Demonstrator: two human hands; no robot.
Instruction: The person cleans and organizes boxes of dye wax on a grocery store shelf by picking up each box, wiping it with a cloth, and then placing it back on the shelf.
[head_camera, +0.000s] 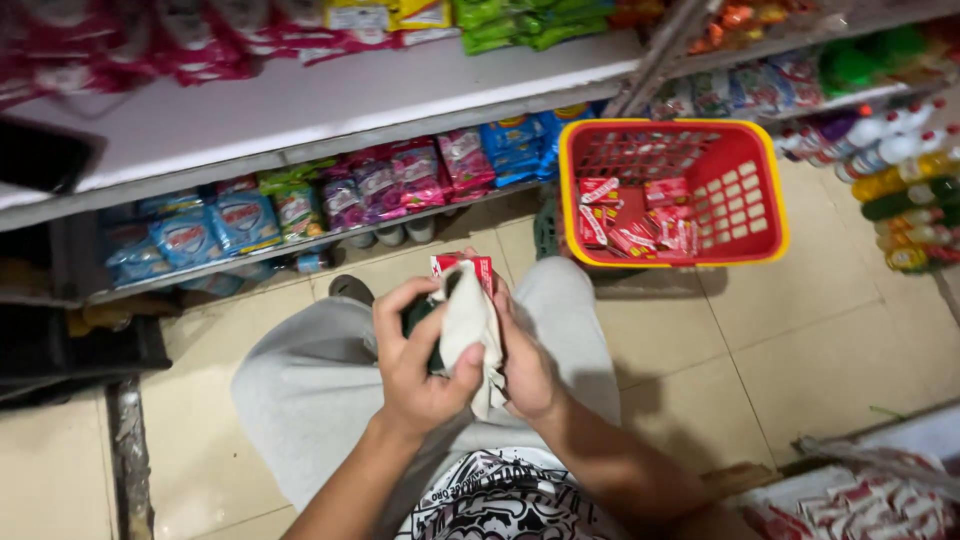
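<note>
I am squatting in a shop aisle, knees in grey trousers (320, 380). Both hands meet over my lap. My left hand (420, 365) grips a small red and white packet (462, 266) whose top edge shows above my fingers, and its thumb presses a pale cloth (470, 325) against it. My right hand (525, 365) holds the cloth and packet from the other side. A red plastic basket (765, 205) with a yellow rim stands on the floor ahead to the right, holding several similar red packets (635, 225).
White shelves (300, 110) at left and ahead carry blue, pink and green sachets. Bottles (905, 185) line the floor at right. A carton of red packets (860, 500) lies at lower right. Beige tiled floor (800, 340) surrounds me.
</note>
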